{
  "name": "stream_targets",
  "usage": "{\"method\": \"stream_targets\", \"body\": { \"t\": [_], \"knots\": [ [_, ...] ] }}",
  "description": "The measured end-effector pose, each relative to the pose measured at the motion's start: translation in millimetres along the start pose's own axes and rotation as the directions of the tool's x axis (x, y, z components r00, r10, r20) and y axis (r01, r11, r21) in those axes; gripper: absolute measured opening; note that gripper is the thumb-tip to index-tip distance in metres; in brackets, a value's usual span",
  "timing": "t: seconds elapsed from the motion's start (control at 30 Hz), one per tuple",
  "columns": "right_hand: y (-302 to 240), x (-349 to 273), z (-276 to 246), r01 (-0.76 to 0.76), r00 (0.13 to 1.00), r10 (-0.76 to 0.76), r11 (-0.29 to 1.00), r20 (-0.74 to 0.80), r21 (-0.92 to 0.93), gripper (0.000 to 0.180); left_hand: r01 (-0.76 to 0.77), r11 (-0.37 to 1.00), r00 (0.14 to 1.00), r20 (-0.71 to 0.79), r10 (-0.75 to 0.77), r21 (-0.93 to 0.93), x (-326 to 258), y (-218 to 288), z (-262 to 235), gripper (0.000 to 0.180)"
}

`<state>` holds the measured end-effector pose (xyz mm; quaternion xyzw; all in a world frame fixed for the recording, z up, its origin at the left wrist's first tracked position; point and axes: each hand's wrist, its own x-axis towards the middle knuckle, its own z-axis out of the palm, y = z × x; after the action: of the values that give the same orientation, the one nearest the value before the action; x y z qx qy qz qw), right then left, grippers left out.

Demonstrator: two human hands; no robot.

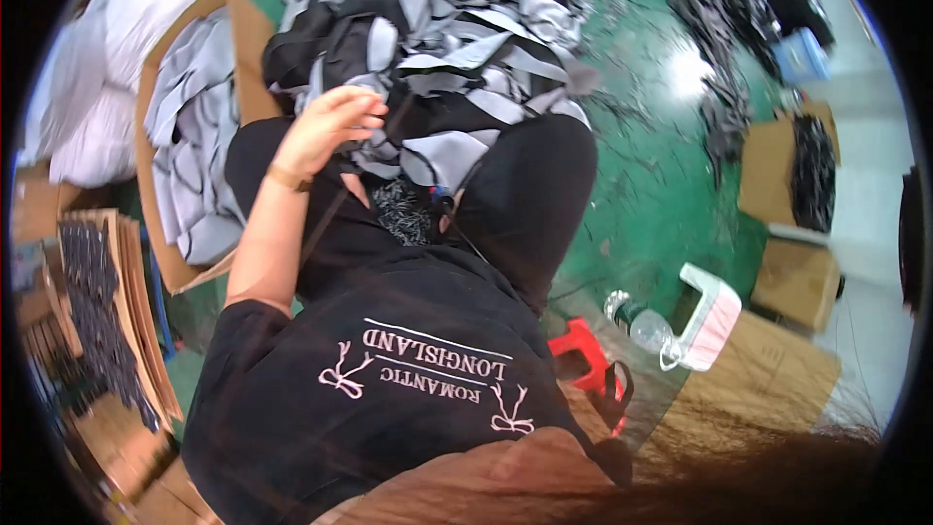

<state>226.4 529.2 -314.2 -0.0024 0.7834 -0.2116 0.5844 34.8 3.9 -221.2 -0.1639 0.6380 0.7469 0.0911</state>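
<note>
My left hand [335, 124] is raised over my left knee, at the near edge of a big heap of fabric pieces [442, 53]. Its fingers stretch to the right, slightly bent, and I see nothing held in them. Grey and black strips and panels make up the heap, which lies in front of my bent legs. Between my thighs sits a tangle of dark, speckled thread-like scraps [403, 214]. Beside it is a small dark item with blue and red parts [442, 202], too small to name. My right hand does not show.
An open cardboard box [255, 49] of grey fabric stands left, by white sacks [121, 58]. On the right are a red plastic stool [580, 352], a clear bottle [641, 326], a white stool [708, 321] and cartons [792, 282]. Dark scraps litter the green floor [646, 204].
</note>
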Motion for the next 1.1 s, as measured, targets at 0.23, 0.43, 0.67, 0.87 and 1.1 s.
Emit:
{"method": "stream_targets", "body": {
  "t": [0.23,0.43,0.67,0.87,1.1],
  "knots": [
    [-158,-23,-148,0.549,0.578,-0.418,0.834,-0.701,-0.044,0.012,0.342,0.939,0.939,0.024,-0.343,0.048,31,-151,17,0.021],
    [-315,117,-169,0.640,0.559,-0.720,0.690,-0.412,-0.337,0.042,0.225,0.628,0.834,0.185,-0.519,0.745,65,-254,53,0.019],
    [-332,251,-101,0.168,0.980,-0.191,0.651,0.054,-0.740,0.055,0.683,0.730,0.705,-0.294,-0.645,0.036,67,-256,32,0.052],
    [-330,266,-94,0.109,0.990,-0.144,0.728,0.005,-0.677,0.052,0.618,0.645,0.592,-0.274,-0.758,-0.450,85,-267,31,0.048],
    [-330,269,-111,0.051,0.995,-0.017,0.937,0.101,-0.346,0.038,0.097,0.308,0.842,-0.087,-0.532,-0.946,119,-222,19,0.013]
  ]
}}
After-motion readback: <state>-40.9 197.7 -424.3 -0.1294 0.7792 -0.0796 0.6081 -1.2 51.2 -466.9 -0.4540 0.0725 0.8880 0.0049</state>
